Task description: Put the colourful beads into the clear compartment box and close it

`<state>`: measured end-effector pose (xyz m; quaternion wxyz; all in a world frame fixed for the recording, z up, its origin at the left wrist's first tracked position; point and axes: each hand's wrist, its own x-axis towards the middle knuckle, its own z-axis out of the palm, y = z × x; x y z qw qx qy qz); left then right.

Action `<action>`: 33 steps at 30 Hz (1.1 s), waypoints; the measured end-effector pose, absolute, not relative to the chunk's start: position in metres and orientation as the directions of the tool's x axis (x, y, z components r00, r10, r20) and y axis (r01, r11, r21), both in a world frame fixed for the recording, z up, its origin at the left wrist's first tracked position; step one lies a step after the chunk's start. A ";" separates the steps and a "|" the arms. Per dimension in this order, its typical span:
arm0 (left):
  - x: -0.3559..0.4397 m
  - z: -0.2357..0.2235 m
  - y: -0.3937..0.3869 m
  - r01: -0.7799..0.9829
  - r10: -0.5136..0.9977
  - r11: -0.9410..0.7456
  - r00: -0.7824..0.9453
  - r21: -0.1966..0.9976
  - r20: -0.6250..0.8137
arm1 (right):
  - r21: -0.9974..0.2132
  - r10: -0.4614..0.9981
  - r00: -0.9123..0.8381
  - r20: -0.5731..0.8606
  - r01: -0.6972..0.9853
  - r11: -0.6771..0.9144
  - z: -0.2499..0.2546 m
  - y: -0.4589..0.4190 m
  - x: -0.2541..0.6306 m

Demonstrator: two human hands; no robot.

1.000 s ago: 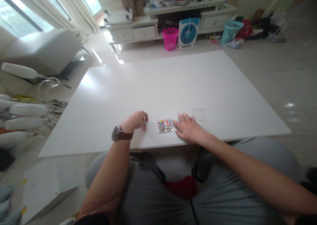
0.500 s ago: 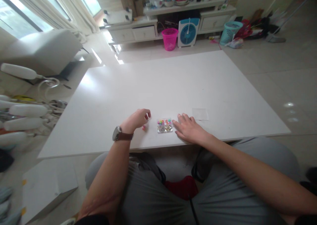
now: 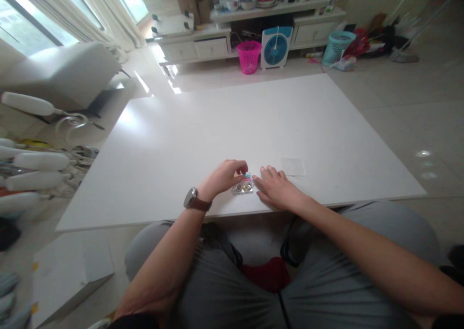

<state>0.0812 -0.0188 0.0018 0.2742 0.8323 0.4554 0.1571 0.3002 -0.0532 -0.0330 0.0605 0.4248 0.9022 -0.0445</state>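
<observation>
A small clear box [image 3: 247, 192] with several compartments lies near the table's front edge. Colourful small pieces [image 3: 248, 176] fill its far compartments, and ring-like items [image 3: 247, 187] sit in the near ones. My left hand [image 3: 228, 174], with a watch [image 3: 197, 201] on its wrist, is over the box's far left part. Its fingers are curled together at the colourful pieces; whatever they pinch is hidden. Resting flat on the table, my right hand [image 3: 275, 186] has its fingers spread, the fingertips at the box's right side.
A clear flat lid-like piece [image 3: 293, 166] lies on the white table [image 3: 217, 121] beyond my right hand. Past the table stand a pink basket [image 3: 249, 58], a blue fan [image 3: 276, 48] and a light-blue basket [image 3: 338, 48]. White-handled metal items [image 3: 39, 161] are at the left.
My left hand has moved right, from beside a small red piece on the table to over the box. That red piece is now out of sight. My right hand has stayed put.
</observation>
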 end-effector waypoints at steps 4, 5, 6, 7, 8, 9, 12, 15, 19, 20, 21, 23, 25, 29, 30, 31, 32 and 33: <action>0.084 -0.005 -0.019 0.708 0.840 -0.468 0.542 0.529 0.018 | -0.032 0.762 -0.630 -0.153 0.774 0.633 -0.032 -0.054 0.299; 0.084 -0.006 -0.020 0.710 0.837 -0.477 0.547 0.519 0.020 | -0.033 0.762 -0.628 -0.154 0.774 0.632 -0.031 -0.054 0.299; 0.084 -0.007 -0.020 0.709 0.833 -0.484 0.552 0.513 0.023 | -0.032 0.763 -0.628 -0.155 0.775 0.631 -0.031 -0.054 0.299; 0.084 -0.007 -0.020 0.705 0.830 -0.488 0.557 0.514 0.025 | -0.031 0.763 -0.628 -0.154 0.775 0.631 -0.031 -0.054 0.299; 0.084 -0.007 -0.020 0.700 0.828 -0.489 0.560 0.520 0.025 | -0.030 0.763 -0.628 -0.154 0.775 0.631 -0.032 -0.054 0.299; 0.083 -0.006 -0.020 0.693 0.827 -0.488 0.561 0.530 0.027 | -0.029 0.763 -0.628 -0.156 0.775 0.632 -0.032 -0.054 0.299; 0.076 0.000 -0.017 0.686 0.839 -0.468 0.542 0.558 0.037 | -0.030 0.763 -0.626 -0.162 0.776 0.630 -0.033 -0.054 0.299; 0.062 0.008 -0.012 0.720 0.870 -0.418 0.492 0.554 0.018 | -0.038 0.762 -0.623 -0.173 0.778 0.627 -0.033 -0.054 0.300; 0.036 0.014 -0.006 0.827 0.930 -0.293 0.362 0.479 -0.056 | -0.040 0.761 -0.623 -0.180 0.778 0.627 -0.032 -0.054 0.302; 0.030 0.014 -0.005 0.852 0.940 -0.257 0.330 0.457 -0.086 | -0.037 0.760 -0.625 -0.177 0.776 0.629 -0.033 -0.054 0.303; 0.025 0.014 -0.004 0.872 0.944 -0.222 0.303 0.436 -0.127 | -0.035 0.760 -0.627 -0.174 0.775 0.631 -0.033 -0.054 0.303; 0.018 0.011 -0.004 0.902 0.939 -0.156 0.262 0.402 -0.224 | -0.030 0.758 -0.630 -0.168 0.772 0.635 -0.033 -0.054 0.304; 0.014 0.008 -0.003 0.926 0.919 -0.099 0.226 0.365 -0.322 | -0.026 0.756 -0.633 -0.165 0.769 0.639 -0.034 -0.053 0.304; 0.014 0.003 -0.005 0.963 0.881 -0.033 0.155 0.269 -0.447 | -0.015 0.756 -0.637 -0.150 0.766 0.643 -0.035 -0.053 0.304; 0.015 0.002 -0.006 0.968 0.874 -0.022 0.140 0.249 -0.466 | -0.013 0.756 -0.638 -0.146 0.765 0.643 -0.035 -0.053 0.304; 0.016 0.001 -0.007 0.971 0.869 -0.016 0.132 0.239 -0.478 | -0.011 0.756 -0.638 -0.144 0.765 0.643 -0.036 -0.053 0.304; 0.017 0.000 -0.008 0.972 0.866 -0.012 0.128 0.235 -0.484 | -0.011 0.756 -0.638 -0.144 0.765 0.643 -0.036 -0.053 0.304; 0.018 -0.001 -0.008 0.972 0.865 -0.012 0.129 0.237 -0.486 | -0.012 0.756 -0.638 -0.146 0.766 0.643 -0.036 -0.053 0.304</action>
